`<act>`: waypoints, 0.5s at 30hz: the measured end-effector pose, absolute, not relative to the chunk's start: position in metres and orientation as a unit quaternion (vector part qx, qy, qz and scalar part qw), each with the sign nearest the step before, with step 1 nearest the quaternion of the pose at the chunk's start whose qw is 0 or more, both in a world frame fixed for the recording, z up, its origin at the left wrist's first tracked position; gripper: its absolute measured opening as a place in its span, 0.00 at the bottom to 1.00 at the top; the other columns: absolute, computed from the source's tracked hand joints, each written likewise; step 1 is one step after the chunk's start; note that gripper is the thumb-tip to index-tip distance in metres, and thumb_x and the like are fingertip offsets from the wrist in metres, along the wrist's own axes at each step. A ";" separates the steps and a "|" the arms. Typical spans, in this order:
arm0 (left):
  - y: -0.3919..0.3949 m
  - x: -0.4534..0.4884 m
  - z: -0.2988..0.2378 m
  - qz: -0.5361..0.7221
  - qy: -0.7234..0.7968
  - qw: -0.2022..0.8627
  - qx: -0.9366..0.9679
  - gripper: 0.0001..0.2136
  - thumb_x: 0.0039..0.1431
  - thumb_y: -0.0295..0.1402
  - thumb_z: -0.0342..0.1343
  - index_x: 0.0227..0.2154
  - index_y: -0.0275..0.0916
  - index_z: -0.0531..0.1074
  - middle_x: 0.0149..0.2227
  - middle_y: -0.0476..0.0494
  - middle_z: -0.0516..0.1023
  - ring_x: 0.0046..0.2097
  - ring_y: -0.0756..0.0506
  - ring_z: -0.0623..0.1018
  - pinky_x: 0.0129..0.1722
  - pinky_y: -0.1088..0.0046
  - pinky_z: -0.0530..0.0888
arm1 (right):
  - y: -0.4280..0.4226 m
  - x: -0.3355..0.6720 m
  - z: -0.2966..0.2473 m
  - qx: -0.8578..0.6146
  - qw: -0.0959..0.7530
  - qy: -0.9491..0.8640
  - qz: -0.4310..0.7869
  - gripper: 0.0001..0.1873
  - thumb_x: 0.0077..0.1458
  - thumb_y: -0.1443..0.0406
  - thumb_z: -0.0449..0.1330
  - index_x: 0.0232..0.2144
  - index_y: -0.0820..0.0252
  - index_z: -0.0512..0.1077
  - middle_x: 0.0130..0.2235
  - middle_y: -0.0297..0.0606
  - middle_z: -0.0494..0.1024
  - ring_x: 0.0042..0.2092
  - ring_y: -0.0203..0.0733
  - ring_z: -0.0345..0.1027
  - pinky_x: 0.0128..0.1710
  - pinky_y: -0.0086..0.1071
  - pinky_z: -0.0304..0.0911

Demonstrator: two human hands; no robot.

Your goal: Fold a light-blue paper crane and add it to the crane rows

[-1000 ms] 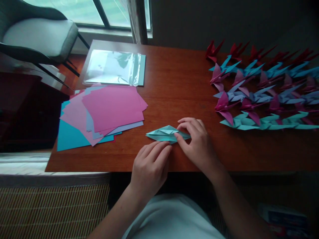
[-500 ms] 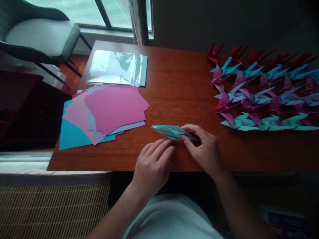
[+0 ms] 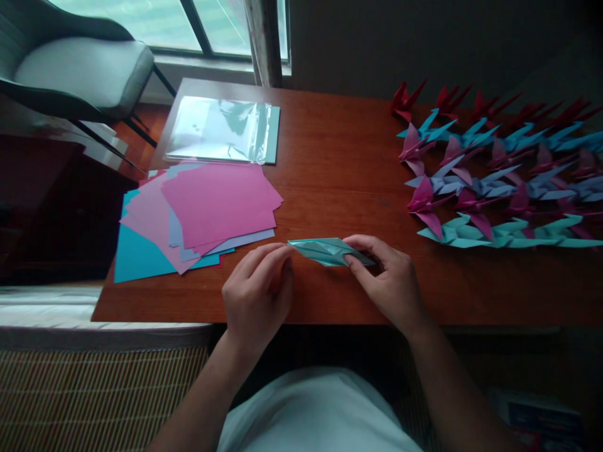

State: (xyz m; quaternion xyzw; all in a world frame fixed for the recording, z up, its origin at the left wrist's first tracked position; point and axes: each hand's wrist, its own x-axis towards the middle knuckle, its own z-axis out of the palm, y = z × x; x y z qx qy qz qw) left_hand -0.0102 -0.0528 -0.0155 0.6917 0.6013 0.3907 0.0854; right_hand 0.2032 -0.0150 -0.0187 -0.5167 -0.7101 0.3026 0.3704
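A folded piece of mint-green origami paper (image 3: 323, 250), long and pointed, is held just above the wooden table (image 3: 339, 163). My right hand (image 3: 389, 276) pinches its right end between thumb and fingers. At the paper's left tip, the fingertips of my left hand (image 3: 259, 285) come together and touch the point, closed on it. The left thumb is partly hidden behind the fingers.
On the left lies a fanned pile of pink, lilac and blue paper sheets (image 3: 221, 204). Behind it is a clear plastic packet of paper (image 3: 221, 130). Rows of folded paper cranes (image 3: 471, 182) fill the table's right side. A chair (image 3: 85, 72) stands by the window.
My left hand has moved left from under the middle of the folded paper to its left tip and closed there. The right hand has kept its hold, nearly still.
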 end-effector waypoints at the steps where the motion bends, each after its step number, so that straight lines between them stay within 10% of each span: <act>1: -0.051 -0.011 -0.015 0.394 0.603 0.083 0.689 0.08 0.62 0.24 0.58 0.42 0.39 0.77 0.43 0.42 0.83 0.45 0.44 0.82 0.48 0.68 0.78 | -0.015 0.203 -0.017 -0.510 0.377 -0.714 0.296 0.08 0.59 0.69 0.62 0.41 0.53 0.76 0.41 0.35 0.84 0.41 0.43 0.79 0.44 0.36 0.74; 15: -0.062 -0.004 -0.018 0.404 0.539 0.067 0.736 0.13 0.58 0.18 0.59 0.44 0.36 0.77 0.43 0.39 0.83 0.46 0.43 0.82 0.49 0.65 0.78 | -0.021 0.216 -0.032 -0.366 0.338 -0.853 0.153 0.18 0.57 0.80 0.56 0.43 0.58 0.74 0.49 0.43 0.81 0.53 0.48 0.74 0.56 0.50 0.66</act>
